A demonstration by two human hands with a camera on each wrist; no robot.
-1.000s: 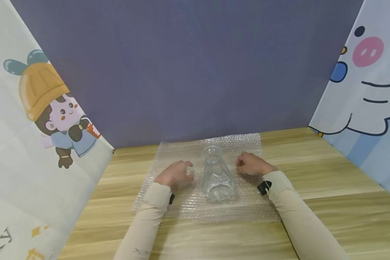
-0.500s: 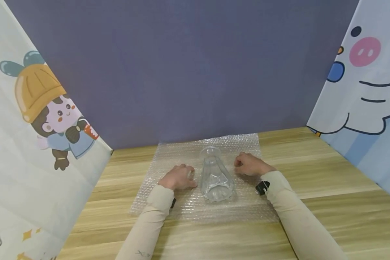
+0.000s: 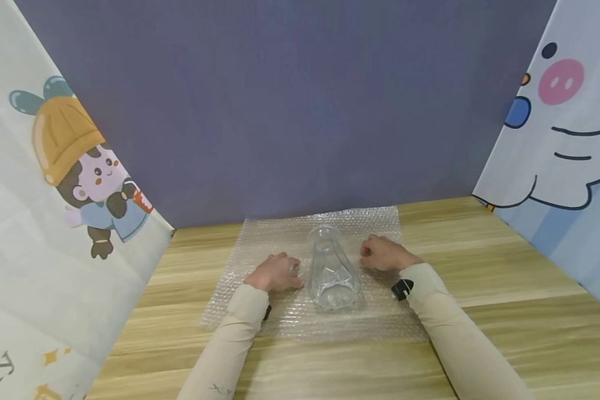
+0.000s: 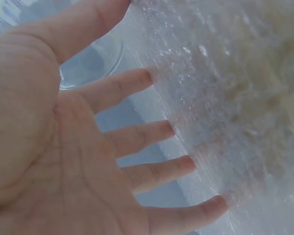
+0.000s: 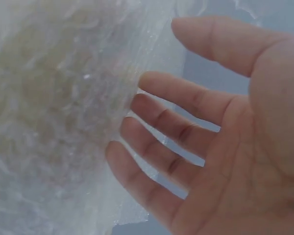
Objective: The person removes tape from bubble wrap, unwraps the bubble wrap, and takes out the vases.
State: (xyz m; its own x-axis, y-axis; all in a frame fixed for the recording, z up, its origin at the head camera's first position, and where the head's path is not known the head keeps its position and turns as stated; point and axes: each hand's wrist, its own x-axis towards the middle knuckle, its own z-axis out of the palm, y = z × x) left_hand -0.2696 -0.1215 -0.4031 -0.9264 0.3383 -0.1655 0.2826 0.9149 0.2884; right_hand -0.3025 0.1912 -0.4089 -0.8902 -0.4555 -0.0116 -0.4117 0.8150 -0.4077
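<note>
A clear glass vase (image 3: 334, 272) is in the middle of a bubble wrap sheet (image 3: 262, 230), its flared neck toward the back and its wider end nearer the person. To its left, my left hand (image 3: 275, 272) has bent, spread fingers with the fingertips at the bubble wrap. The left wrist view gives that palm, with glass (image 4: 90, 61) showing behind the thumb. On the vase's other side is my right hand (image 3: 386, 254), bent loosely over the sheet. In the right wrist view its fingers (image 5: 157, 117) are apart and overlap the bubble wrap. Neither hand grips the vase.
The sheet lies on a wood-grain table (image 3: 465, 250), reaching close to a dark purple back panel (image 3: 300, 111). Cartoon-printed cloths flank the table, one on the left (image 3: 25, 222) and one on the right (image 3: 580, 161).
My left hand has shifted slightly right and down toward the vase, then come to rest. The right hand and the vase stay where they were.
</note>
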